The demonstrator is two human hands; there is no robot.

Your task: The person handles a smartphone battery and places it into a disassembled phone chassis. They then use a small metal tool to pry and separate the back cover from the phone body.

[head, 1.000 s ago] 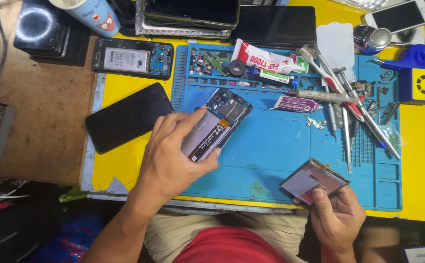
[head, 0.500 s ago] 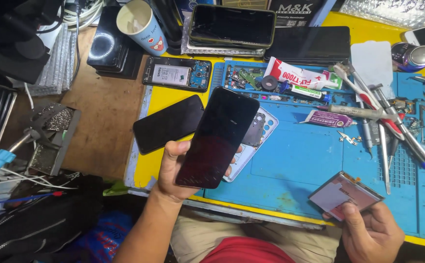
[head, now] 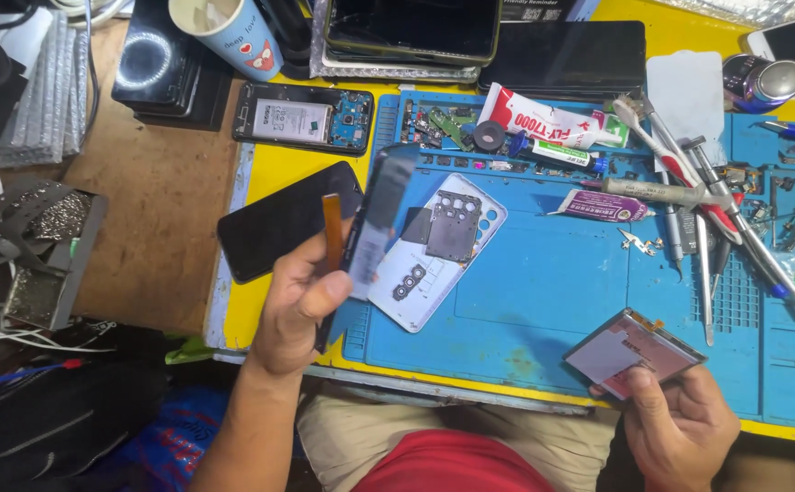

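Observation:
My left hand [head: 297,305] grips a dark phone screen assembly [head: 372,232], held edge-on and blurred, with an orange flex ribbon hanging beside it. Under it on the blue work mat [head: 543,301] lies a white phone back cover [head: 434,255], inside up, with a dark plate on it. My right hand [head: 680,424] holds a flat rectangular pinkish-grey phone battery [head: 632,353] over the mat's near right part.
A black phone panel [head: 279,223] lies left of the mat. An opened phone [head: 305,118] and a paper cup [head: 229,35] sit behind it. Glue tubes [head: 552,123], screwdrivers and tweezers [head: 707,200] crowd the mat's back and right. More phones are stacked at the far edge.
My left hand lifted the screen assembly off the white back cover and has turned it from face-on to edge-on. The right hand keeps the battery at the mat's near right.

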